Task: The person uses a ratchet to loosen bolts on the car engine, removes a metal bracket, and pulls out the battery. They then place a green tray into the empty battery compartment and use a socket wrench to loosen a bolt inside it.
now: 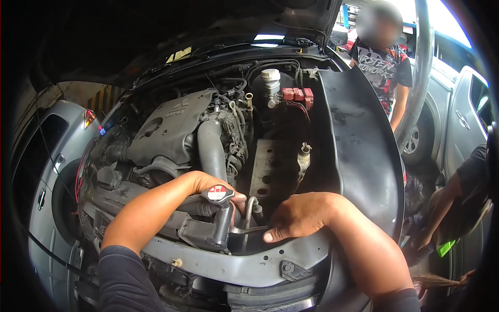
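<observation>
under a raised dark bonnet, the left hand curls round the black filler neck below a red-and-white radiator cap, likely steadying it, while the right hand, fingers pressed together, rests on a thin silver pipe.

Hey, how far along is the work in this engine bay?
Done: hood raised, battery tray bare. In hand: the left hand curls behind the radiator cap, and the right hand rests on a thin metal pipe beside it. Left: the cap is still seated on its neck.
</observation>
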A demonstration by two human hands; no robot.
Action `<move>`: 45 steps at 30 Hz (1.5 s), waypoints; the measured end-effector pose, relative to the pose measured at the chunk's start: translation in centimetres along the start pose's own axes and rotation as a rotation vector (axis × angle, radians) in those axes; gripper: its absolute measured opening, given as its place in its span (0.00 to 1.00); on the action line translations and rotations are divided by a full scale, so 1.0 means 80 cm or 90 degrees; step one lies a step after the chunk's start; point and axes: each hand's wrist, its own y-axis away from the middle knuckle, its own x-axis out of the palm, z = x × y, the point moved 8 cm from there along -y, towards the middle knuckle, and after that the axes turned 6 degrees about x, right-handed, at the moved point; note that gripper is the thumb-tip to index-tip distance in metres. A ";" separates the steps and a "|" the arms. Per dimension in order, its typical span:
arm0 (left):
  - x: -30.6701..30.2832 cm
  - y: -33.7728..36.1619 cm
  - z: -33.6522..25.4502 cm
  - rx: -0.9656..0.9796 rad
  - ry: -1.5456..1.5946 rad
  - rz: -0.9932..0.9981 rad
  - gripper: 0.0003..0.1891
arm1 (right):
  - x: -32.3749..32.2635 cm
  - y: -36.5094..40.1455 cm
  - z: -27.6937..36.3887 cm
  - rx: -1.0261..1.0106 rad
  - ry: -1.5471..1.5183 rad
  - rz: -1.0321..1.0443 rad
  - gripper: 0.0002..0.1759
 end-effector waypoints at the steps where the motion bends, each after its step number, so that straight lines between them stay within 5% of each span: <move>1: 0.000 0.000 -0.003 0.005 -0.011 0.006 0.37 | -0.005 0.005 0.004 -0.028 -0.049 -0.026 0.45; 4: -0.003 -0.005 0.001 0.031 -0.054 0.029 0.37 | -0.020 0.015 0.010 -0.132 -0.260 -0.017 0.41; 5: -0.006 -0.008 0.006 0.038 -0.083 0.043 0.37 | -0.032 0.028 0.028 -0.319 -0.505 -0.069 0.38; 7: -0.005 -0.009 0.006 0.039 -0.075 0.046 0.37 | -0.030 0.023 0.028 -0.273 -0.519 -0.024 0.35; 10: 0.002 -0.002 -0.005 0.028 -0.025 0.019 0.38 | -0.019 0.021 0.013 -0.079 -0.324 0.031 0.35; 14: 0.000 -0.003 -0.002 0.011 -0.060 0.018 0.39 | -0.030 0.023 0.017 -0.266 -0.181 -0.130 0.39; 17: 0.000 -0.004 0.001 0.026 -0.052 0.025 0.39 | -0.010 0.011 -0.004 -0.028 -0.067 0.011 0.42; 21: -0.001 -0.005 0.001 0.007 -0.037 0.010 0.39 | -0.008 0.007 -0.003 -0.008 -0.057 0.050 0.43; 25: 0.000 0.001 0.000 0.002 0.045 0.001 0.40 | -0.048 0.043 0.036 -0.370 -0.584 -0.086 0.35; 27: 0.001 0.003 -0.004 -0.022 0.026 -0.014 0.39 | -0.031 0.018 0.016 -0.275 -0.502 -0.016 0.40; 29: 0.002 -0.002 -0.005 0.017 0.002 -0.006 0.39 | -0.026 0.021 0.004 -0.013 -0.219 -0.032 0.45; 33: -0.004 -0.004 0.004 0.008 0.024 -0.015 0.37 | -0.019 0.014 -0.001 -0.018 -0.167 -0.033 0.47; 35: -0.001 -0.007 0.003 0.028 0.048 0.008 0.36 | -0.039 0.034 0.035 -0.322 -0.479 -0.073 0.47; 36: -0.003 -0.004 -0.002 0.036 0.037 -0.026 0.37 | -0.038 0.031 0.031 -0.300 -0.540 -0.097 0.47; 41: 0.005 0.003 -0.011 0.011 0.044 -0.022 0.36 | -0.002 -0.004 -0.011 0.019 -0.062 -0.016 0.47; 43: -0.003 0.001 -0.004 -0.010 0.056 -0.035 0.36 | -0.013 0.010 -0.002 -0.057 -0.170 -0.036 0.45; 45: -0.012 0.002 0.009 -0.040 0.070 -0.088 0.36 | -0.034 0.030 0.030 -0.341 -0.584 -0.120 0.38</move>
